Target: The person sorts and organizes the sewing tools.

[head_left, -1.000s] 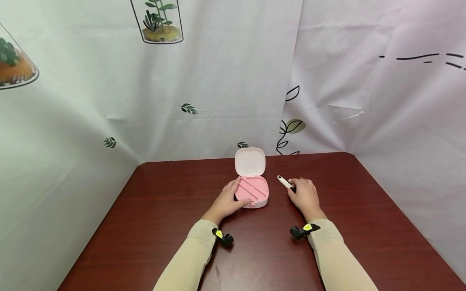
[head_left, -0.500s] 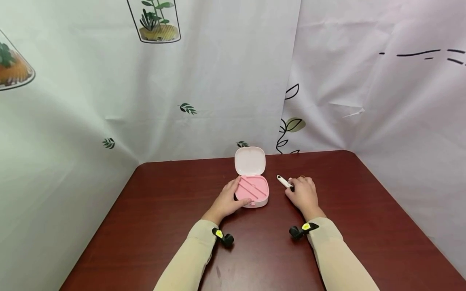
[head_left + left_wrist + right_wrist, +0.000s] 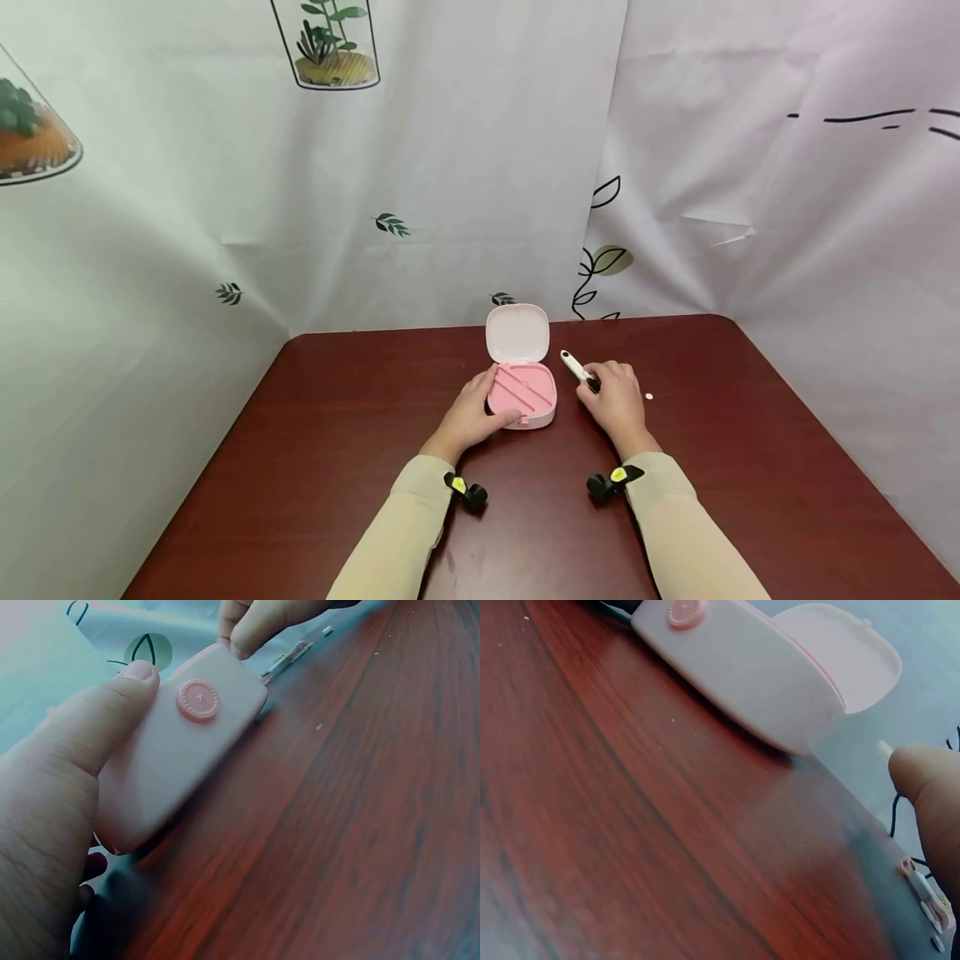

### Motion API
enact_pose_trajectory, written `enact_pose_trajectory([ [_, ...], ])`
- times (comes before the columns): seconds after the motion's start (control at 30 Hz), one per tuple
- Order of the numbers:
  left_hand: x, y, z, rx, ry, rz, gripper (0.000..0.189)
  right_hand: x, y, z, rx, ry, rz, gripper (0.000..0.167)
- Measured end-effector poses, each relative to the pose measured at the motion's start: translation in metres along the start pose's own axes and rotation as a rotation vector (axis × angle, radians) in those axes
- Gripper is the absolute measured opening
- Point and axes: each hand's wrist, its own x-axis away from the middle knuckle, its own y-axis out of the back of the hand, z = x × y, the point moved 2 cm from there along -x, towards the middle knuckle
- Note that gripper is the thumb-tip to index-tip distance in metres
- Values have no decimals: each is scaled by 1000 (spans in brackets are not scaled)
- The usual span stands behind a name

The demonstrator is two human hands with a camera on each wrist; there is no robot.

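A pink-and-white case (image 3: 536, 415) stands on the table with its white lid (image 3: 517, 334) raised. Slanting ridges cross its pink inner tray. My left hand (image 3: 467, 417) holds the case by its left side, thumb on the front rim and fingers round toward the back. In the left wrist view, that thumb lies beside the round pink button (image 3: 199, 700). To the right, my right hand (image 3: 617, 407) pinches a slim white handle (image 3: 573, 364) with a dark hole at its far end and a black part by the fingers. The rest of it is hidden under the hand.
A small white piece (image 3: 648, 396) lies on the table right of my right hand. In the right wrist view, a small pink-and-white clip-like thing (image 3: 926, 896) shows beyond the thumb. A white printed curtain (image 3: 465, 167) hangs round the brown table (image 3: 360, 400).
My right hand has shifted slightly left toward the case, taking the white handle with it. The small white piece on its right has come into sight. My left hand stays on the case.
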Motion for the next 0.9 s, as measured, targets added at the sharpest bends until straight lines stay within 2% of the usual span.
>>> enact_pose_trajectory([
  [0.13,1,0,-2,9,-6,-5,102,1,0,3,-41,-8,-3,31],
  [0.63,1,1,2,19,-2,-22,104,-4,-5,34,-82,102,-81,23],
  [0.9,1,0,2,14,-15,-11,105,3,-7,57,-72,181,-50,25],
])
